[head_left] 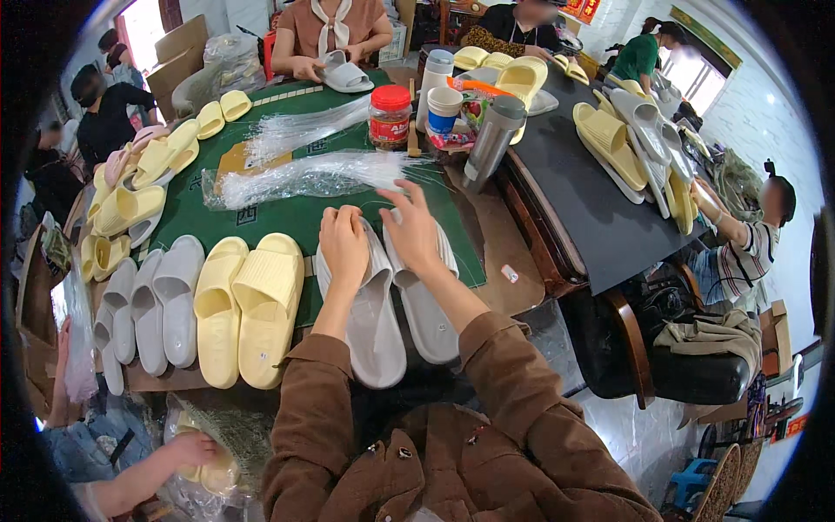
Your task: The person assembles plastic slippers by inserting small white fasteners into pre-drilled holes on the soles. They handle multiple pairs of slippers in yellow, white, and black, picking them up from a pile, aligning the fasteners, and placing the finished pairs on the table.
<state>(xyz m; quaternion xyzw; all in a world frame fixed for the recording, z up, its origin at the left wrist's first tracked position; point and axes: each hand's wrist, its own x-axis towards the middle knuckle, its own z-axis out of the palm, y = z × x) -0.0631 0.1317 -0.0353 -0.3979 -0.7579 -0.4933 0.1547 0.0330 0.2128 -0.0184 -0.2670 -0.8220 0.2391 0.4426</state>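
At the far left, yellow slippers (130,209) crowd the edge of the green-topped bench (287,224), a few grey ones among them. Below, near the lower left corner, another person's hand (193,448) rests on yellow slippers in a clear bag (217,477). Next along the near edge stands a row of grey slippers (179,304), then a yellow pair (259,331) side by side, heels toward the wearer. Behind these, bundles of clear plastic strands (300,181) lie across the bench.

The left hand (345,242) comes next, its grip curled down over the strap end of the left grey slipper (377,344); whether the fingers are closed on the strap I cannot tell. That slipper runs from beneath the hand back toward the wearer, heel at the near edge, its long axis tipping leftward at the far end. A red-lidded jar (390,120) stands well beyond. The right hand (413,230) has a wide grip, fingers spread above the strap end of the right grey slipper (432,317). This one lies just beside its mate, nearly parallel, its heel stretching nearerward from the right hand, which is the closer of the two.

Farther right, a metal flask (496,143) stands near the corner, and a black-topped bench (600,230) carries more yellow and grey slippers (616,148).
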